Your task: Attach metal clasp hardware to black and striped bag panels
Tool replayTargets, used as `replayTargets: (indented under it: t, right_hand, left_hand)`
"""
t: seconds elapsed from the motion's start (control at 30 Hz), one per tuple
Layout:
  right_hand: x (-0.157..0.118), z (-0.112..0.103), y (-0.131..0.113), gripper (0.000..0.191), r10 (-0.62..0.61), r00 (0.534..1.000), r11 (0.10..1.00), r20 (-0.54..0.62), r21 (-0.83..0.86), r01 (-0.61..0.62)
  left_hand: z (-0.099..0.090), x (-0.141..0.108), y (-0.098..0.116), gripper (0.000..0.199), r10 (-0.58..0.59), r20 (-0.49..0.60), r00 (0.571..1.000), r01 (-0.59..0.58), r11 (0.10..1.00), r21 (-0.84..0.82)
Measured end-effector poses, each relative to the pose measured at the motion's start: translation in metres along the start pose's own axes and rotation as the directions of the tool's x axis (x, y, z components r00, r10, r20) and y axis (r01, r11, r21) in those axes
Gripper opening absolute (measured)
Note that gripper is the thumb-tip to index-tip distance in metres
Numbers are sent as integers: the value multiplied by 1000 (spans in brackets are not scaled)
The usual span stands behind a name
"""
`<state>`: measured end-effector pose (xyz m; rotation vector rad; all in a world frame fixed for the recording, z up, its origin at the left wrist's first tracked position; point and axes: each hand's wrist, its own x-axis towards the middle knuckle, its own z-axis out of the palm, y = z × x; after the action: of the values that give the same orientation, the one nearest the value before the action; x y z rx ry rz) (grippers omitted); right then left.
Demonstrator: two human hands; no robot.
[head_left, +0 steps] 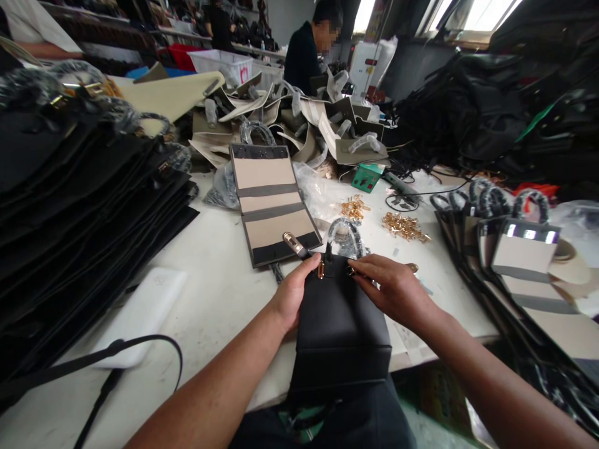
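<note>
A black handbag panel (pixel 344 324) lies over the table's front edge and hangs toward my lap. My left hand (pixel 292 293) is closed on its left edge, thumb on top beside a gold clasp (pixel 321 269). At the upper right of the panel, my right hand (pixel 397 287) pinches a small fitting (pixel 350 270), mostly covered by the fingertips. A plastic-wrapped handle (pixel 345 229) arches from the panel's top. A black strap with a gold plate (pixel 294 243) sticks out past my left thumb. Just behind lies another panel (pixel 269 199), beige lining up.
Stacked black panels (pixel 93 218) rise at the left, near a white power bank (pixel 140 315) with a cable. Gold fittings (pixel 405 226) lie in piles beyond my hands, near a green box (pixel 368 177). More panels (pixel 524 249) stand at right. A person (pixel 304 56) works behind.
</note>
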<state>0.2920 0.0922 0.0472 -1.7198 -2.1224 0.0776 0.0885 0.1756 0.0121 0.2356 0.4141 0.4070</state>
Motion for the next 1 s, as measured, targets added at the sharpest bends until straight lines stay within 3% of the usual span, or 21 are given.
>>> replayTargets:
  t: [0.37, 0.63, 0.83, 1.0]
  right_hand:
    - [-2, 3, -7, 26, 33, 999, 988, -6, -149, -33]
    - [-5, 0, -7, 33, -83, 991, 968, 105, -229, 106]
    - [-6, 5, -8, 27, -77, 996, 951, 40, -296, 85]
    - [-3, 3, -11, 24, 11, 995, 970, 98, -244, 13]
  left_hand:
    - [-2, 1, -2, 43, 22, 11, 1000, -22, 1000, -1]
    - [-3, 2, -3, 41, 3, -26, 1000, -4, 1000, -29]
    - [1, 0, -4, 40, 13, -23, 1000, -14, 999, -32]
    - [0, 1, -5, 40, -7, -3, 1000, 7, 1000, -22]
